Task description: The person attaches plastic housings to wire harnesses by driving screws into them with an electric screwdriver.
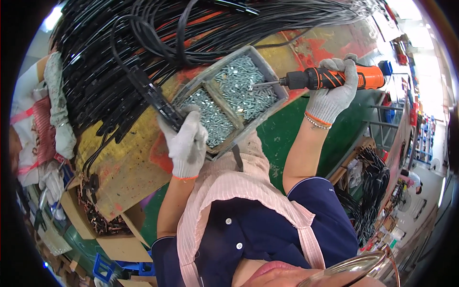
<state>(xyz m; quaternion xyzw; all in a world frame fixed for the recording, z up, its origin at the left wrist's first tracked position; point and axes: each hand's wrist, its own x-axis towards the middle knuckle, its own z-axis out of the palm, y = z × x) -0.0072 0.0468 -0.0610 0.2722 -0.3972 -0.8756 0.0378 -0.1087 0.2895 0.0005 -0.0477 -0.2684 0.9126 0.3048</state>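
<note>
My gloved right hand (pixel 337 88) is wrapped round an orange and black electric screwdriver (pixel 370 77). The driver's thin bit points left, over the larger compartment of a grey bin (pixel 276 113) full of small silver screws (pixel 239 79). A divider (pixel 222 104) splits the bin, and the smaller compartment holds small metal pieces (pixel 213 122). In my gloved left hand (pixel 189 143) is one end of a long black plastic bar (pixel 155 98), with a black cable running off its far end. Fingers and thumb close round the bar beside the bin's left corner.
Many similar black bars (pixel 91 71) lie piled on the worn yellow and red table (pixel 119 177), with bundled black cables (pixel 287 21) along its far side. Another person's sleeved arm (pixel 58 103) is at the left. A cardboard box (pixel 117 246) of dark parts stands below the table edge.
</note>
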